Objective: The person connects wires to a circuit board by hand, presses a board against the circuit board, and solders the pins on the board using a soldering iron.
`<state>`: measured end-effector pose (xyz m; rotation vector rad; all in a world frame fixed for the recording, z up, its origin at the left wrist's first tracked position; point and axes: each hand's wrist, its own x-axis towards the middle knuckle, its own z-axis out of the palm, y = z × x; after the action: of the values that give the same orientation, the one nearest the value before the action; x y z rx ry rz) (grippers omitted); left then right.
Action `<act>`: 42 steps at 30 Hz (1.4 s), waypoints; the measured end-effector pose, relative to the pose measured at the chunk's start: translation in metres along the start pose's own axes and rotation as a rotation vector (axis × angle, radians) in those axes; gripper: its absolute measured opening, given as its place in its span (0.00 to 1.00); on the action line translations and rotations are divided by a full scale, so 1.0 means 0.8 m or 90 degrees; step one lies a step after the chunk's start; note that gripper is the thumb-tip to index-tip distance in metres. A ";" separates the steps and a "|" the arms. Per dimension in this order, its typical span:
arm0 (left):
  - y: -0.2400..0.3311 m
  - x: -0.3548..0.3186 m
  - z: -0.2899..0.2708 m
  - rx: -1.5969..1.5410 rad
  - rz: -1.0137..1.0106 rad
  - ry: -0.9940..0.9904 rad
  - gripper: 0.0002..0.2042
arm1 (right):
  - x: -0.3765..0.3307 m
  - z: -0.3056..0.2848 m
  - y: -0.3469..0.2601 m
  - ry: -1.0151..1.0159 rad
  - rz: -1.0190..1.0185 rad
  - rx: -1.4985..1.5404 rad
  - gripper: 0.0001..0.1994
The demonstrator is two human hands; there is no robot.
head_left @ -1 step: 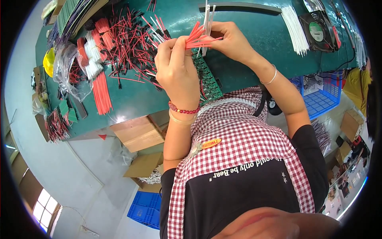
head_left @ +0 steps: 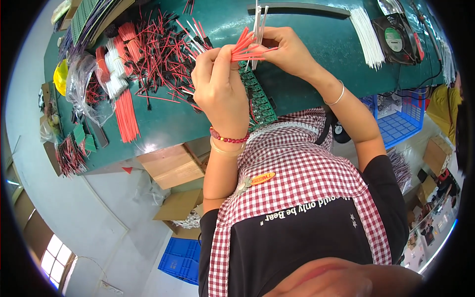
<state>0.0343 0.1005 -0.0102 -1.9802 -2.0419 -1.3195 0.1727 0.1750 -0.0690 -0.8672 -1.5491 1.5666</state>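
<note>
My left hand [head_left: 220, 86] is closed round a bundle of red wires [head_left: 242, 48] whose loose ends fan out to the right. My right hand [head_left: 289, 52] is closed too, its thumb and finger pinching at the tip of one red wire from that bundle. Several white wires [head_left: 259, 22] stand upright by the right fingers and seem to be held in that hand. Below both hands, a green circuit board panel [head_left: 260, 101] lies at the table's near edge. Just left of my left hand are red and white wires with black connectors [head_left: 166, 54], heaped on the table.
The green table [head_left: 316, 79] also bears white wires [head_left: 366, 37] and a black fan [head_left: 396, 39] at the right. Bundled red wires [head_left: 127, 116], a clear plastic bag [head_left: 81, 79] and stacked boards [head_left: 89, 17] lie left. A blue crate [head_left: 403, 121] stands beyond the table edge.
My right fingertips have shifted very slightly at the red wire's tip. Everything else looks the same.
</note>
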 end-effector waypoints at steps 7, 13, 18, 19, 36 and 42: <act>0.018 0.006 -0.008 -0.180 -0.017 0.036 0.08 | -0.007 -0.003 -0.011 0.025 0.004 0.065 0.07; 0.016 0.014 0.003 -0.078 0.009 -0.114 0.07 | -0.015 -0.024 -0.012 0.043 -0.008 0.042 0.06; -0.002 0.020 -0.002 0.030 -0.001 -0.124 0.06 | -0.016 -0.016 -0.005 0.040 0.004 0.070 0.09; -0.003 0.019 -0.004 0.035 -0.011 -0.126 0.06 | -0.016 -0.014 -0.007 0.041 0.003 0.071 0.09; -0.009 0.017 -0.014 -0.005 -0.052 -0.123 0.07 | -0.006 0.001 -0.005 -0.047 0.023 0.067 0.08; -0.014 0.016 -0.011 -0.007 -0.041 -0.119 0.07 | -0.006 -0.002 -0.006 -0.072 0.019 0.006 0.08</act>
<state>0.0178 0.1080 -0.0040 -2.1342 -2.1987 -1.1996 0.1765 0.1714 -0.0641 -0.8126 -1.6128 1.6688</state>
